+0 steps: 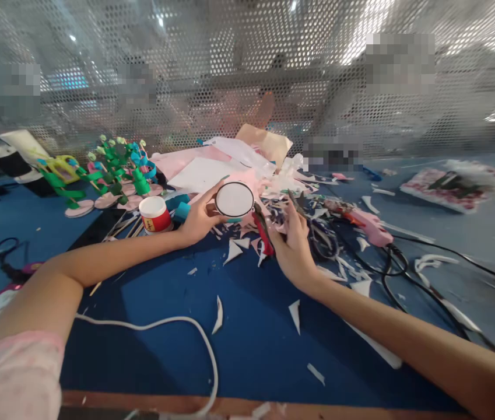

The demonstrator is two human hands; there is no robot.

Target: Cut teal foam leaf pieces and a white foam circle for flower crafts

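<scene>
My left hand [202,219] is closed around the edge of a round white disc with a dark rim [234,199], held above the scraps with its flat face toward me. What lies behind the disc is hidden. My right hand [294,248] is to the right of the disc, thumb and fingers apart, with scraps showing in the gap. Close beside its thumb is a red-handled tool [264,236] with a dark upper end; whether they touch is unclear. White and pink paper scraps [233,251] lie below and between the hands.
Green paper plants on round bases [120,181] and a red-and-white tub [154,214] stand at left. A pink glue gun [372,226] with black cable lies at right. A white cable [164,321] crosses the blue table [142,361]. Perforated metal [230,70] rises behind.
</scene>
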